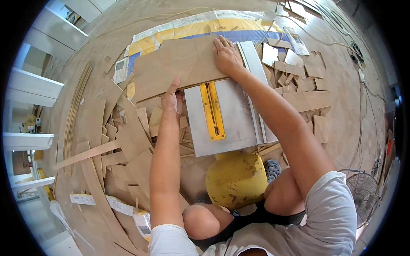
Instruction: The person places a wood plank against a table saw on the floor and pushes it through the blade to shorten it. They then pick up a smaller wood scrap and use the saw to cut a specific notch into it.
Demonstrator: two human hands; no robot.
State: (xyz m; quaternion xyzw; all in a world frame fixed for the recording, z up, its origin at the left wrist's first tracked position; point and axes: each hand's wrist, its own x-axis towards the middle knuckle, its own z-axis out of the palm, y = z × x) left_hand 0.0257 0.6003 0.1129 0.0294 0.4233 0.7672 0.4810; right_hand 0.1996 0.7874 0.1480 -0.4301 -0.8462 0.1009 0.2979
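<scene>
A wide flat wooden board (175, 64) lies across the far part of a table saw's grey metal table (239, 123). My left hand (172, 100) grips the board's near edge, thumb on top and the other fingers partly hidden beneath it. Spread flat, my right hand (227, 55) presses on the board's right end, fingertips at its far edge. Just right of that hand runs the saw's metal fence (252, 81). A yellow throat plate (212, 112) with a slot is set in the table, nearer to me than the board. Any blade is too unclear to make out.
Wood offcuts (132, 132) lie heaped left of the saw, and more offcuts (294, 70) on the right. A yellow rounded object (236, 178) stands between my knees. Cables (363, 81) run along the right floor, near a fan (363, 192). White panels (38, 83) stand at left.
</scene>
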